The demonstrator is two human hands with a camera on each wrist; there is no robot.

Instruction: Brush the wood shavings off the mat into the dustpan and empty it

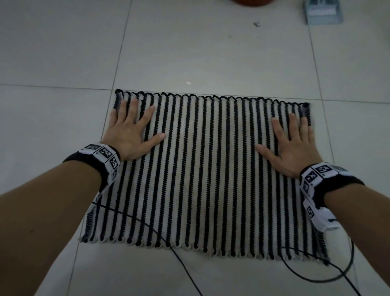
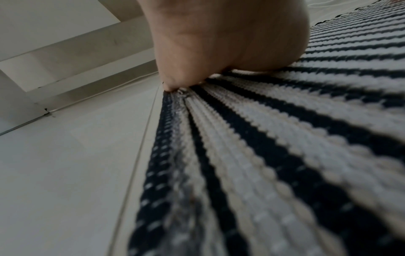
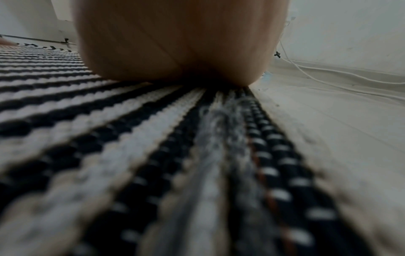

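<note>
A black-and-white striped mat lies flat on the tiled floor. My left hand presses palm down on its far left part, fingers spread and straight. On the far right part, my right hand lies flat the same way. In the left wrist view the heel of the left hand rests on the mat near its left edge. The right wrist view has the right hand's heel on the mat near its right edge. No shavings show on the mat. A blue-grey dustpan with a brush sits at the far right.
Pale floor tiles surround the mat. A dark scrap and a white speck lie on the floor beyond it. Black cables cross the mat's near edge. White cables run along the wall at right. An orange-red object shows at the top edge.
</note>
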